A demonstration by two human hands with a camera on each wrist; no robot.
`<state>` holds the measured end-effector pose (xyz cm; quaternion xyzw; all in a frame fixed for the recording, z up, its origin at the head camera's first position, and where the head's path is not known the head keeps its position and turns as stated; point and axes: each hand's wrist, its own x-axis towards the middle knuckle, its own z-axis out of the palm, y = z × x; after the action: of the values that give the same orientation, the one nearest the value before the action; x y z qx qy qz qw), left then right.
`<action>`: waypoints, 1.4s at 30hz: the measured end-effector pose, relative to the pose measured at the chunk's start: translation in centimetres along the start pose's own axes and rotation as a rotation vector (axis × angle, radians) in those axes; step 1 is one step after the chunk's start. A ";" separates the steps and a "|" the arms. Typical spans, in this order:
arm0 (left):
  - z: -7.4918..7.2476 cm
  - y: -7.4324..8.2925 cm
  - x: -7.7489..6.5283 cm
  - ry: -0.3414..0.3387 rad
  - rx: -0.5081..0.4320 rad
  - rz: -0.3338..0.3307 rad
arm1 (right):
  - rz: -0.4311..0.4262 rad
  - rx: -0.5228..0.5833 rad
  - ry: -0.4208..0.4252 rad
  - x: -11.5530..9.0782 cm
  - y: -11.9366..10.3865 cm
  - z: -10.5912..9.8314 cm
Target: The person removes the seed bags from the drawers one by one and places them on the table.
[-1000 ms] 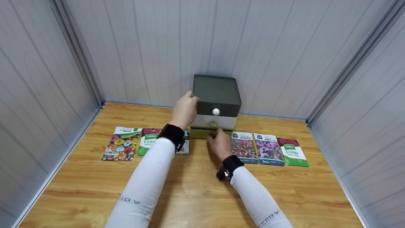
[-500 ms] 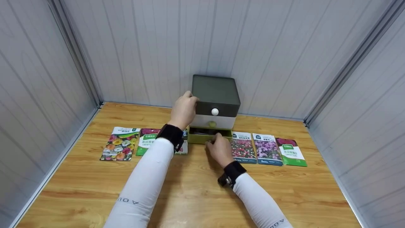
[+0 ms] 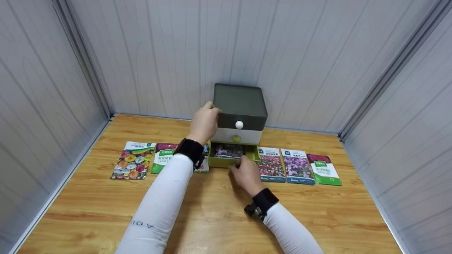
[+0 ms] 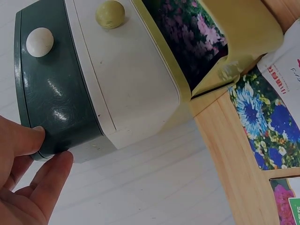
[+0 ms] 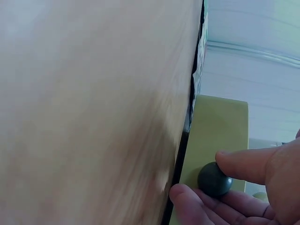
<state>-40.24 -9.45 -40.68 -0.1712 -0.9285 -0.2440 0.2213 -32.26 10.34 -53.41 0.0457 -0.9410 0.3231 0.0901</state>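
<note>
A three-tier drawer box (image 3: pixel 242 100) stands against the back wall, dark green on top, white in the middle, olive green below. My left hand (image 3: pixel 204 121) grips the front left corner of the top tier; in the left wrist view the thumb (image 4: pixel 29 139) lies on its front and the fingers at its side. With thumb and fingers my right hand (image 3: pixel 247 174) pinches the dark round knob (image 5: pixel 214 179) of the bottom drawer (image 3: pixel 219 162). That drawer is pulled out, and a seed packet with pink flowers (image 3: pixel 229 150) lies inside. Both upper drawers are closed.
Left of the box lie several flower seed packets: one with mixed flowers (image 3: pixel 132 161), a green and white one (image 3: pixel 161 160), and one with blue flowers (image 4: pixel 262 117) partly behind my left wrist. To the right lie a red-flower packet (image 3: pixel 272 165), a purple one (image 3: pixel 297 167) and a green-white one (image 3: pixel 324 170).
The bottom drawer has slid out toward me, pulled by my right hand, and the packet inside has come into view. My left hand has stayed on the box's corner.
</note>
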 end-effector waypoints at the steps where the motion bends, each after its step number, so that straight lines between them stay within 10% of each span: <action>1: 0.0 0.0 0.0 0.000 0.000 -0.002 | 0.001 0.001 0.001 -0.1 0.0 0.0; 42: 0.0 -0.1 -0.2 0.005 -0.017 0.008 | -0.017 -0.025 -0.050 -5.4 -1.0 -1.0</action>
<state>-40.15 -9.61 -40.77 -0.1761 -0.9252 -0.2514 0.2232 -26.73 10.30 -53.09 0.0607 -0.9465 0.3091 0.0698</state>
